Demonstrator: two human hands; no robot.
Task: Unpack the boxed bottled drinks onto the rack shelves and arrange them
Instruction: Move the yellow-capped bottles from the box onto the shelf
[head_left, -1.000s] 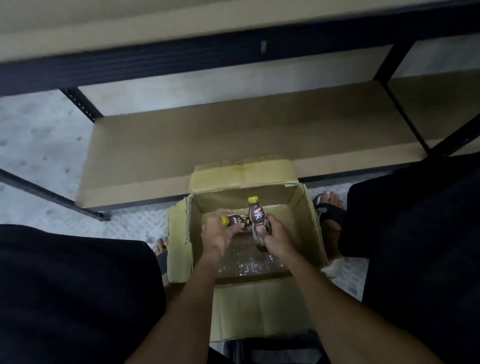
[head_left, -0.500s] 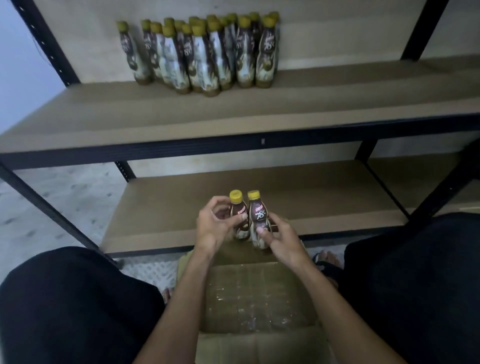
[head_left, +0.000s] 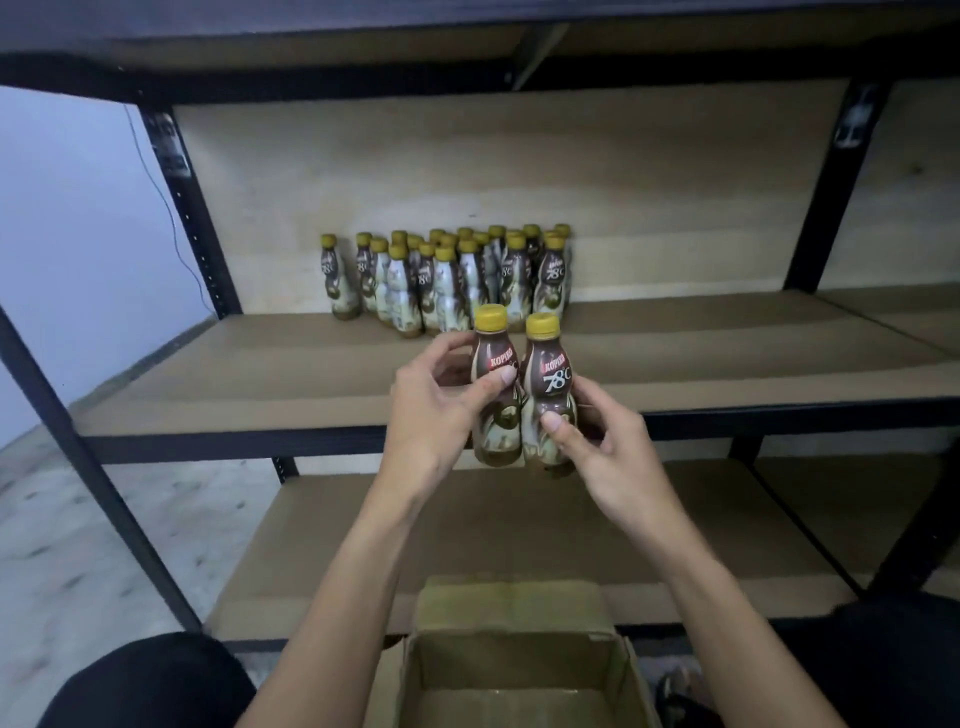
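Yellow-capped bottles, one each: left hand wraps the left bottle, right hand pinches the right bottle. Both are upright and touching, in the air at the front of the middle shelf. The shelved group stands behind and a bit left, so the left hand's probably nearer.

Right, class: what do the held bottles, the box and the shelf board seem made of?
The held bottles look plastic: glossy printed sleeves, yellow caps. The box is matte brown cardboard, folded flaps. The shelf board looks like tan fibreboard or wood; the rack frame, black painted metal, probably.
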